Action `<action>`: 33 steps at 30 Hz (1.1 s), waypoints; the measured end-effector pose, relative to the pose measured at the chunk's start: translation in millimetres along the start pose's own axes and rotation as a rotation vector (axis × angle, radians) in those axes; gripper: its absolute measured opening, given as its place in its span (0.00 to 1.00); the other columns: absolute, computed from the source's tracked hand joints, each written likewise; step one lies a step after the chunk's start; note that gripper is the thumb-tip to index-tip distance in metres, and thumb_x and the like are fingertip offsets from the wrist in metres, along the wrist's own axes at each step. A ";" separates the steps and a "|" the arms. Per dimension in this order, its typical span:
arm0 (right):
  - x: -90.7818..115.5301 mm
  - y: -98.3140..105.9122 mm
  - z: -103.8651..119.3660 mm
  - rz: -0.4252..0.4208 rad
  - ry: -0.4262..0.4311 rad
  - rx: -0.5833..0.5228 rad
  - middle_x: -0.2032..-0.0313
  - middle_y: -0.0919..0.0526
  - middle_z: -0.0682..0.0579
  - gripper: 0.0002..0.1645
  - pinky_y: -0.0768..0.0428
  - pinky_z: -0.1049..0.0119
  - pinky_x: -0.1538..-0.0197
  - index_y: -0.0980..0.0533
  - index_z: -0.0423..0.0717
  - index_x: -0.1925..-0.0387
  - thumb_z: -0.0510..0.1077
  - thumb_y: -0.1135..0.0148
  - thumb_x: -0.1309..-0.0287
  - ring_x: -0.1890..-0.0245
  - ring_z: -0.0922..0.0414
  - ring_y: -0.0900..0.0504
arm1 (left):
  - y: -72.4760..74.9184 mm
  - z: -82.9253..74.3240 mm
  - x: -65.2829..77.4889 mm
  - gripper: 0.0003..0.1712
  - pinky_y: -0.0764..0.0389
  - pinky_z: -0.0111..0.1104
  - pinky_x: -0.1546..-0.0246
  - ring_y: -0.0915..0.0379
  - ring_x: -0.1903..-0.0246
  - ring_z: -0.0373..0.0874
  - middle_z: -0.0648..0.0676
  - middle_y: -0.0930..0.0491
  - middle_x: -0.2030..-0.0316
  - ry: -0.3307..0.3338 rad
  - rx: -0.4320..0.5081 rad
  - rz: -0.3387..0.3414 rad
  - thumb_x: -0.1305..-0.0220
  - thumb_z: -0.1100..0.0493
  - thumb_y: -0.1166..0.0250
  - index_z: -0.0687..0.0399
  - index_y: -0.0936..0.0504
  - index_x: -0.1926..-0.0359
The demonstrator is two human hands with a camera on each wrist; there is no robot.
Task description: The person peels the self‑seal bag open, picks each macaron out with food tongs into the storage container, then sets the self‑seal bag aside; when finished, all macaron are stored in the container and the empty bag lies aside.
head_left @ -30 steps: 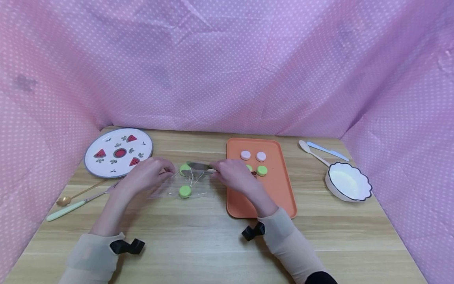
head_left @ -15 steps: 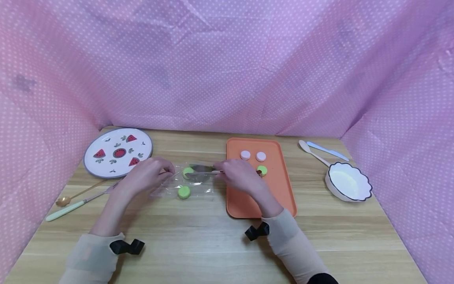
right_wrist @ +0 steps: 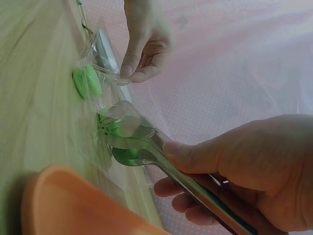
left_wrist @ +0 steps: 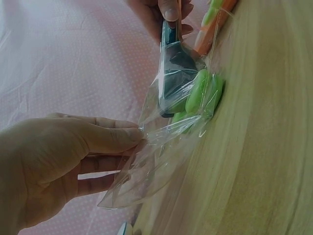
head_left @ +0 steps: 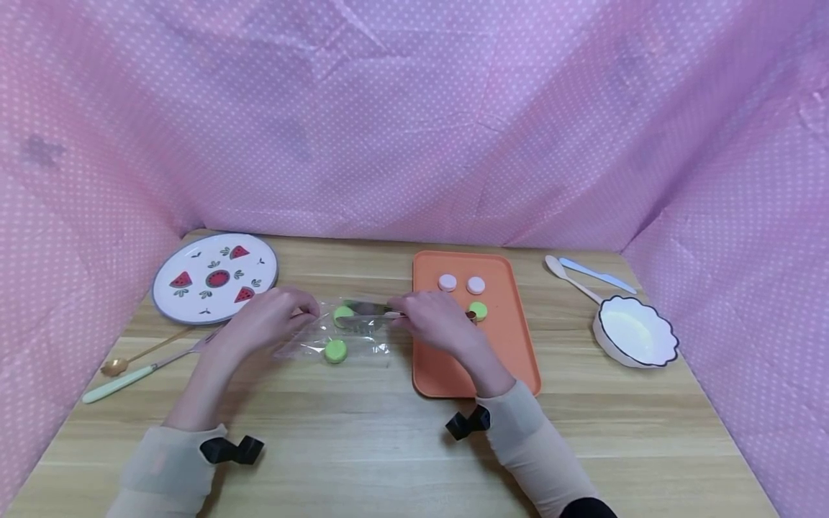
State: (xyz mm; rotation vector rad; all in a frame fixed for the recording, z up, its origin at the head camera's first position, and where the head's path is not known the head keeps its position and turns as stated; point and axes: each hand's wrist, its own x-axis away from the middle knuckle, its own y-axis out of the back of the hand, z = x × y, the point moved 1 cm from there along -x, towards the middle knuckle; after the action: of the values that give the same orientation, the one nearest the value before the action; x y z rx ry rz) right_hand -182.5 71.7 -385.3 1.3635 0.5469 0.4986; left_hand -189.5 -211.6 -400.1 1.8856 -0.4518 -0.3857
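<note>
My left hand pinches the edge of a clear plastic bag between thumb and forefinger, with its other fingers extended behind. My right hand grips metal tongs. The tongs' broad flat blade and slotted blade reach into the bag, around a green macaron, as the right wrist view shows. A second green macaron lies in the bag nearer the front. The bag lies on the wooden table, its left side lifted by my left hand.
An orange tray with two pink macarons and a green one lies under my right forearm. A watermelon plate, gold spoon and green-handled fork are left. A scalloped bowl, pale spoon and blue knife are right.
My right hand and the tongs have shifted slightly right, and the rear green macaron in the bag has moved a little right and down. My left hand stays put, pinching the bag.
</note>
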 end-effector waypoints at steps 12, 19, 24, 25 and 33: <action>2.5 2.3 -2.7 0.011 0.015 -0.036 0.80 0.30 0.61 0.11 0.36 0.69 0.77 0.31 0.57 0.74 0.52 0.37 0.43 0.79 0.62 0.31 | -0.2 -0.2 0.1 0.04 0.21 0.38 0.61 0.23 0.66 0.36 0.40 0.18 0.71 0.012 0.008 -0.005 0.42 0.59 0.34 0.43 0.15 0.68; 4.3 1.3 -4.6 0.015 0.018 -0.038 0.82 0.33 0.61 0.13 0.37 0.69 0.78 0.32 0.57 0.75 0.53 0.37 0.43 0.79 0.62 0.33 | -0.8 -0.1 -1.7 0.04 0.21 0.39 0.61 0.23 0.66 0.37 0.41 0.17 0.70 0.006 -0.004 0.000 0.42 0.59 0.34 0.43 0.15 0.68; 4.2 2.5 -3.7 0.026 0.019 -0.035 0.82 0.32 0.61 0.11 0.37 0.69 0.78 0.31 0.57 0.73 0.53 0.37 0.42 0.79 0.62 0.32 | -0.4 0.1 -1.2 0.04 0.22 0.38 0.62 0.24 0.67 0.36 0.41 0.17 0.71 -0.001 -0.007 -0.002 0.42 0.59 0.35 0.43 0.15 0.68; 4.3 2.9 -3.5 0.027 0.019 -0.034 0.82 0.32 0.61 0.11 0.37 0.69 0.78 0.31 0.57 0.73 0.53 0.38 0.42 0.79 0.62 0.32 | -0.4 0.0 -1.0 0.04 0.22 0.38 0.62 0.24 0.67 0.36 0.41 0.17 0.70 -0.001 -0.007 -0.002 0.42 0.59 0.35 0.43 0.15 0.68; 5.2 2.4 -3.6 0.016 0.026 -0.034 0.82 0.32 0.61 0.12 0.38 0.70 0.78 0.31 0.57 0.74 0.53 0.37 0.43 0.80 0.62 0.34 | -0.4 -1.6 -0.5 0.04 0.21 0.39 0.61 0.23 0.65 0.36 0.41 0.17 0.69 0.013 0.003 0.007 0.42 0.59 0.35 0.43 0.15 0.68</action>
State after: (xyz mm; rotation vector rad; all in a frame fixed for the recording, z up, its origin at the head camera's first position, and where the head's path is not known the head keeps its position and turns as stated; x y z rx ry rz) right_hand -180.8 78.1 -383.7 1.3319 0.5469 0.5371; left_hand -189.1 -209.9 -400.0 1.8882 -0.4504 -0.3685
